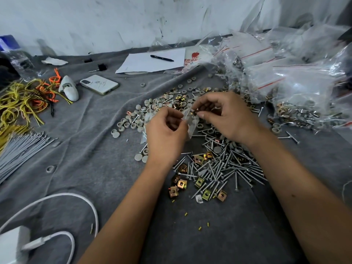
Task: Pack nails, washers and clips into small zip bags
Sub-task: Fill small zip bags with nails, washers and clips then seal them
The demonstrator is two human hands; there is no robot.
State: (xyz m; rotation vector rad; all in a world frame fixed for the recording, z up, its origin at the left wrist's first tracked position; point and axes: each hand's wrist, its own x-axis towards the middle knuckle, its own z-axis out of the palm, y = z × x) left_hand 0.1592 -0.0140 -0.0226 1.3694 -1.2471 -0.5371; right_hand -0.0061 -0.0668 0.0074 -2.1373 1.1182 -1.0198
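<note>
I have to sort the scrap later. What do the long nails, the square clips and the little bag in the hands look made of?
Nails: probably steel, bright silvery shine. Square clips: likely plated sheet metal, yellow-gold iridescent sheen. Small bag, held by both hands: thin clear plastic film, crinkled and see-through.

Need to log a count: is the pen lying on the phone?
No, the pen lies on the white sheet of paper near the wall, apart from the phone lying to its left.

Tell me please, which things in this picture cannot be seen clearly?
- Head view: contents of the small zip bag are hidden by the left hand and right hand.
- What the right fingertips pinch: too small.
- Charger: cut by the edge.
- Print on the red-marked packet: blurred.
</note>
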